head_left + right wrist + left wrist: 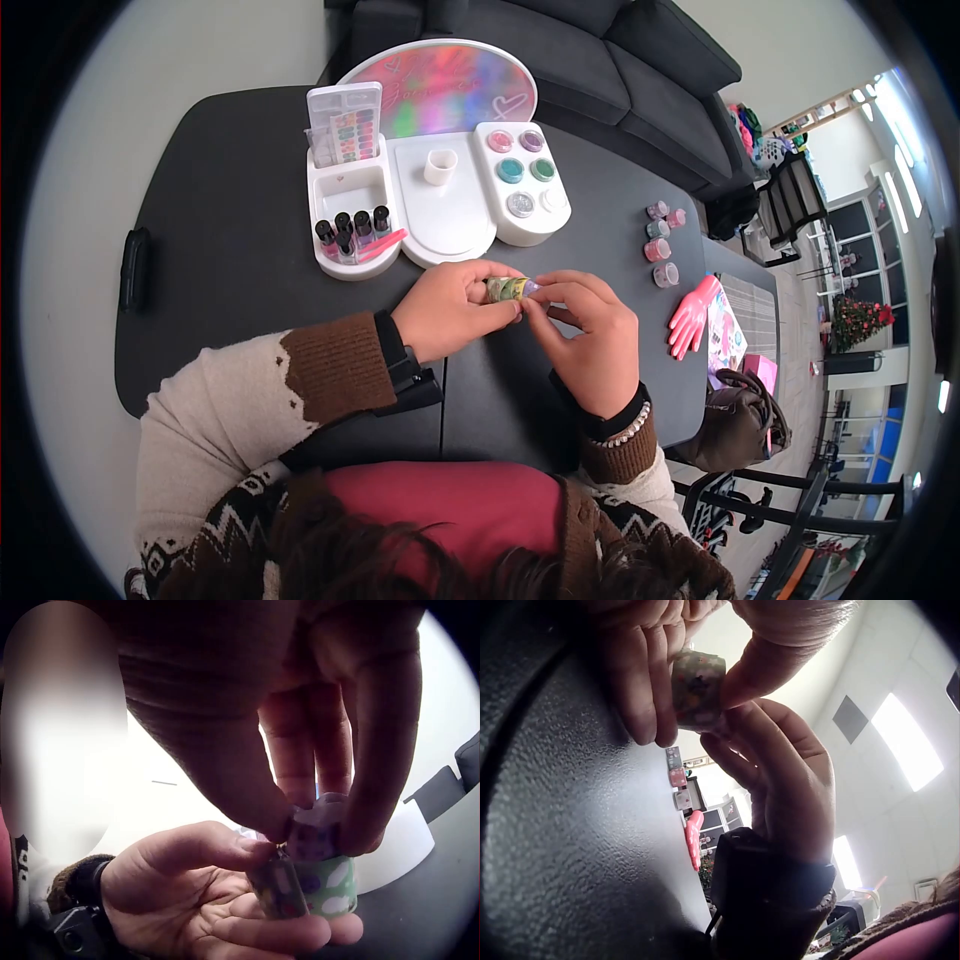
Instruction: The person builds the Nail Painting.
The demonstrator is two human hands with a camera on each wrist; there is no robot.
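Note:
A small cylinder (505, 289) with a green wrap of colourful shapes is held between both hands over the table's near part. My left hand (450, 312) grips its green side, thumb on one side and fingers on the other. From the other side, my right hand (596, 335) pinches the pale purple end (313, 838) between thumb and fingertip. A raised edge of the green wrap (279, 891) shows under the left thumb in the right wrist view. In the left wrist view the green cylinder (698, 688) stands between the left fingers and thumb.
Ahead stands a white nail-play station (440, 215) with nail polish bottles (345, 240), a small white cup (440, 167) and glitter pots (510, 170). Several small jars (657, 250) and a pink hand form (692, 318) are at right. A black case (134, 270) lies at left.

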